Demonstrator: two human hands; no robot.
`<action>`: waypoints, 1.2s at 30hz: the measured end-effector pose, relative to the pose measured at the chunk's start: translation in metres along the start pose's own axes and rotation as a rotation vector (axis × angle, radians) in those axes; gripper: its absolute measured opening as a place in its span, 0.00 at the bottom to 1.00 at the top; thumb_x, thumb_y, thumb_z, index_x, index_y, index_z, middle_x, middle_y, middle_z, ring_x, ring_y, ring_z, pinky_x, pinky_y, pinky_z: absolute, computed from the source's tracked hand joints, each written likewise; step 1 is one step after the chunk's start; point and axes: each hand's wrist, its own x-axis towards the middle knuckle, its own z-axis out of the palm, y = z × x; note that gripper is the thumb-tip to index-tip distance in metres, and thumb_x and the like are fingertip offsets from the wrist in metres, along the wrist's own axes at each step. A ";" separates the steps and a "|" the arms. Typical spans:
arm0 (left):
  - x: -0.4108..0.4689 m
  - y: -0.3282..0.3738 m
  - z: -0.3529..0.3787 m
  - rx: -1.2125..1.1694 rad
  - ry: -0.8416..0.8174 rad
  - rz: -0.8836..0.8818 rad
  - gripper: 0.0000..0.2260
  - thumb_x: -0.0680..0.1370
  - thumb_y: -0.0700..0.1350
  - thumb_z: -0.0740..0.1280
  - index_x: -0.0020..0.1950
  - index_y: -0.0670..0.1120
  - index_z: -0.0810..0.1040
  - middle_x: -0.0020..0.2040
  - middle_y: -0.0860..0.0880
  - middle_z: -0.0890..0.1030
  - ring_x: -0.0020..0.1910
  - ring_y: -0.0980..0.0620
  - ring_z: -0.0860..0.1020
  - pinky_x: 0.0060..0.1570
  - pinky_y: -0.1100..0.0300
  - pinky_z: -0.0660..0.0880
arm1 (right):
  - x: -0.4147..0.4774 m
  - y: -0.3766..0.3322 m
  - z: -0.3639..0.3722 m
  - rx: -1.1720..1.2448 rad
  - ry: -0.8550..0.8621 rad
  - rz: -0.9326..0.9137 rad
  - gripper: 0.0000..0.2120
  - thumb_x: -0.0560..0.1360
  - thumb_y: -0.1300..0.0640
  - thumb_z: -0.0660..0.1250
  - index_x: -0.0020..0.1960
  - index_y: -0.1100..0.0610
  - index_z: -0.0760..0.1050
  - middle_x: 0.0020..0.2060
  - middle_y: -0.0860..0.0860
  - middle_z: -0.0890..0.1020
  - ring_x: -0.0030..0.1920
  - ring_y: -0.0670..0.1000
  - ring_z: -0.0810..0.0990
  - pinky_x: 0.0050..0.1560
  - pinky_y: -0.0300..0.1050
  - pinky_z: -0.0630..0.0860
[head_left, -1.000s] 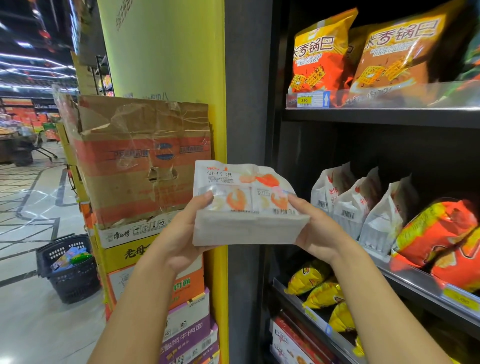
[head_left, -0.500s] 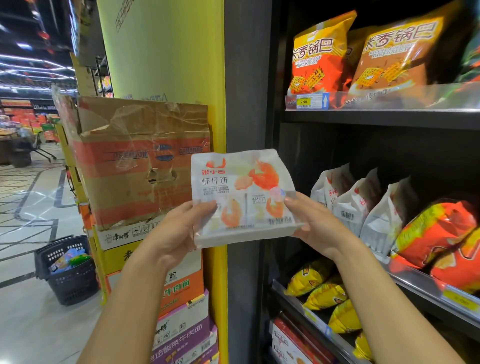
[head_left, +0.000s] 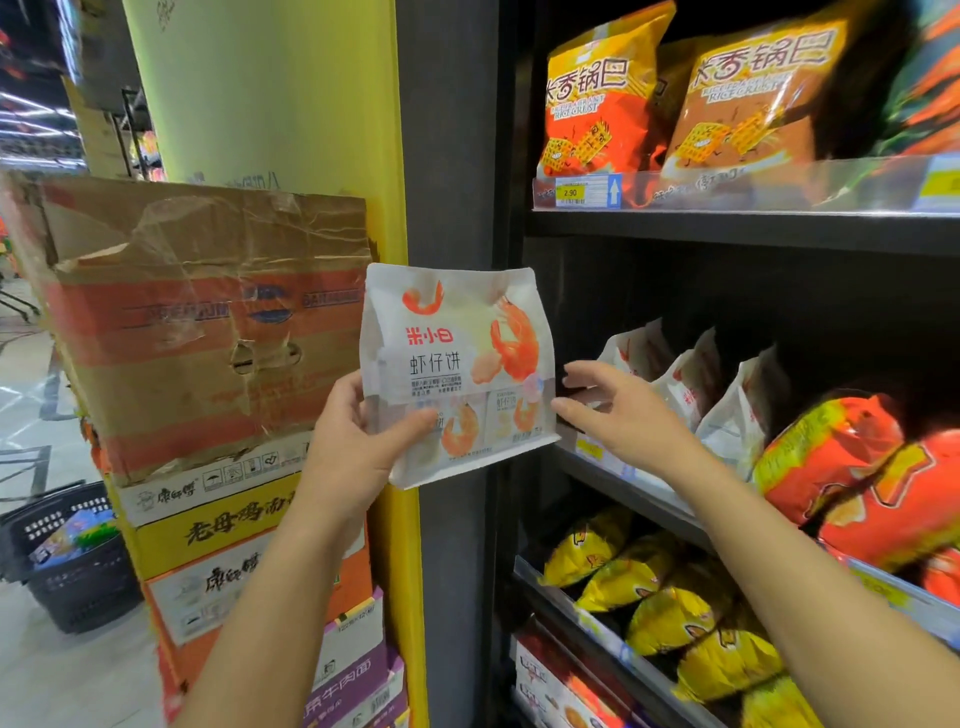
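**Supermarket aisle: pouch held mid-air**

Snack shelving (head_left: 727, 228) on the right, stacked cartons (head_left: 208, 322) on the left. White shrimp-cracker pouch (head_left: 452, 353) is upright between them. Left hand (head_left: 358, 441) grips its lower-left corner, thumb on front. Right hand (head_left: 623, 415) has fingers straight at the pouch's right edge; contact unclear.

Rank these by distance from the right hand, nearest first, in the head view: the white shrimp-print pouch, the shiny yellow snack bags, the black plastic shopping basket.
1. The white shrimp-print pouch, just left of the right hand, beside its fingertips.
2. The shiny yellow snack bags, on the shelf below the hand.
3. The black plastic shopping basket, far left on the floor.
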 end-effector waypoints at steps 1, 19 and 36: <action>0.004 -0.002 0.007 0.004 0.016 0.018 0.25 0.74 0.40 0.79 0.68 0.52 0.74 0.59 0.54 0.86 0.57 0.56 0.85 0.49 0.61 0.84 | 0.006 0.003 -0.006 -0.129 0.048 -0.015 0.27 0.80 0.44 0.70 0.76 0.49 0.71 0.69 0.45 0.78 0.66 0.46 0.77 0.65 0.46 0.77; 0.089 -0.064 0.130 0.148 0.144 0.184 0.32 0.74 0.46 0.80 0.73 0.55 0.67 0.63 0.61 0.75 0.65 0.57 0.75 0.56 0.60 0.79 | 0.087 0.077 -0.047 -1.018 -0.100 -0.160 0.35 0.81 0.41 0.66 0.83 0.50 0.58 0.80 0.52 0.62 0.73 0.55 0.72 0.58 0.49 0.78; 0.130 -0.123 0.219 0.293 0.136 0.197 0.30 0.76 0.46 0.79 0.75 0.51 0.70 0.67 0.54 0.72 0.65 0.57 0.73 0.59 0.61 0.75 | 0.068 0.099 -0.052 -1.003 -0.015 -0.181 0.29 0.82 0.42 0.65 0.78 0.52 0.63 0.77 0.53 0.65 0.65 0.56 0.76 0.52 0.50 0.80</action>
